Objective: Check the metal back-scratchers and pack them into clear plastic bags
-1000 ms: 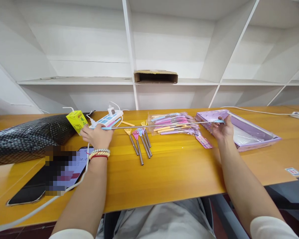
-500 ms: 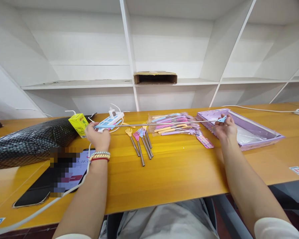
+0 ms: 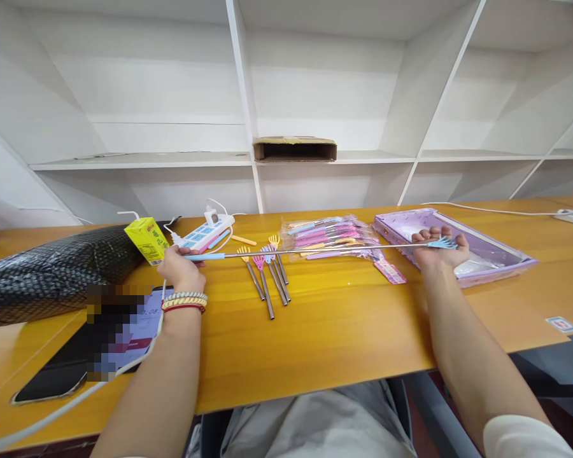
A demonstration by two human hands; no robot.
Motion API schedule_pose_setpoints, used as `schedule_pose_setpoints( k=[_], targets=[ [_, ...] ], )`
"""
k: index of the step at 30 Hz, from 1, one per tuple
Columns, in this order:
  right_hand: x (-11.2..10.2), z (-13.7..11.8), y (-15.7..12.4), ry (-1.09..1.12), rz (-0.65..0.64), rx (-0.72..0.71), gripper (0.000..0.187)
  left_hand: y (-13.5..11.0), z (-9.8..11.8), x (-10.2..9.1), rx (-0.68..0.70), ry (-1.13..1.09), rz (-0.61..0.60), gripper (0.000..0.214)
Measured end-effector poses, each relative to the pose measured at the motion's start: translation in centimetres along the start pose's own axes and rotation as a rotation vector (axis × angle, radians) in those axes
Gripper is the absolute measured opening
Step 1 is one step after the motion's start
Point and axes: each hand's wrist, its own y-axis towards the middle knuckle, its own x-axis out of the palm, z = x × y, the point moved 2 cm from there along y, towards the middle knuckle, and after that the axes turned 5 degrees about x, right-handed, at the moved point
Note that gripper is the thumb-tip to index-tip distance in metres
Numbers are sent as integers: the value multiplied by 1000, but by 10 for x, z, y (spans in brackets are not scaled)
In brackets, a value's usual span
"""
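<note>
Behind the rod (image 3: 325, 250), probably bagged scratchers (image 3: 335, 236)

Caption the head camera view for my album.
Left hand holds a long back scratcher above the table, its blue claw against the right hand.

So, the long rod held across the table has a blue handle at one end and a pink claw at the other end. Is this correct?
Not quite: the claw is light blue, not pink, as the head view shows. The long rod does have a blue handle at its other end.
</note>
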Motion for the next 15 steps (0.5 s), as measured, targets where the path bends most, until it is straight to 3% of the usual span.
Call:
schedule_pose_setpoints(
  k=[4, 8, 9, 12, 15],
  targets=[
    [2, 7, 0, -70, -49, 61, 19, 1, 1, -2, -19, 8, -4, 12],
    [15, 30, -16, -228, -177, 126, 18, -23, -4, 9, 23, 34, -92, 12],
    [19, 37, -22, -279, -237, 158, 19, -34, -5, 14, 39, 50, -176, 14],
    [31, 57, -40, -466, -406, 311, 29, -66, -4, 25, 290, 204, -602, 27],
    [33, 66, -50, -648, -512, 451, 39, -83, 0, 25, 422, 380, -935, 38]
  ],
)
